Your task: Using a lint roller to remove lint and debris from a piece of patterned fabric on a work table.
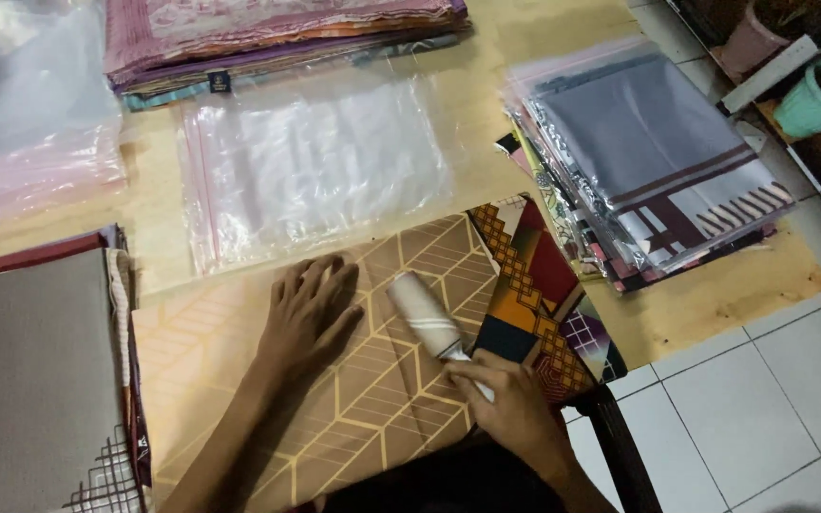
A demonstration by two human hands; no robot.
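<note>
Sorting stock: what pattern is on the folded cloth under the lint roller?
Tan-brown folded cloth with yellow chevron lines, seen in the head view.

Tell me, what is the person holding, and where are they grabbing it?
The right hand holds a lint roller by its white handle. The left hand holds nothing; it presses flat on the brown patterned cloth.

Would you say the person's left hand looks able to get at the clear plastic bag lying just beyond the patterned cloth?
Probably yes. The left hand lies flat on the brown patterned cloth, and the clear plastic bag lies just beyond its fingertips with nothing between them. The right hand holds the lint roller, off to the side.
</note>
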